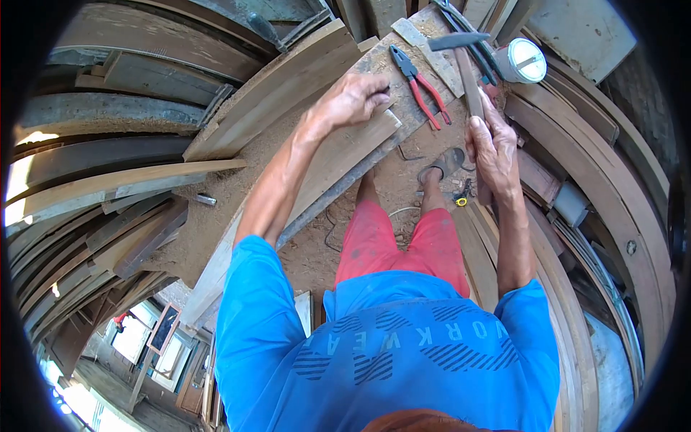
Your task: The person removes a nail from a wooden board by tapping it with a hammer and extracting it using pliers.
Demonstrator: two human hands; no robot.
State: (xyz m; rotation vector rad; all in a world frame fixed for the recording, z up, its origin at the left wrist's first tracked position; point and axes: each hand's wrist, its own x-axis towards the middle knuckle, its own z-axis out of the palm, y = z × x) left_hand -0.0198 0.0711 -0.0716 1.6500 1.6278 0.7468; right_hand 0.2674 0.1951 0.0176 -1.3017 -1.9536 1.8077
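My right hand (494, 144) is wrapped round the wooden handle of a hammer (468, 79). The hammer's dark metal head points up and away, above the bench. Over the near end of a pale wooden board (345, 155), my left hand (353, 101) is closed, thumb and fingers pinched together. A small dark bit shows at its fingertips, too small to name. Pliers with red handles (425, 93) lie on the bench just right of my left hand, jaws pointing away. A flat wood strip (430, 54) lies beside the pliers, partly behind the hammer head.
A white lidded tub (522, 61) stands at the far right of the bench. Long planks (144, 108) are stacked along the left, and more boards (597, 158) curve along the right. A yellow-and-black tool (462, 194) lies near my sandalled foot (443, 165). Sawdust covers the ground.
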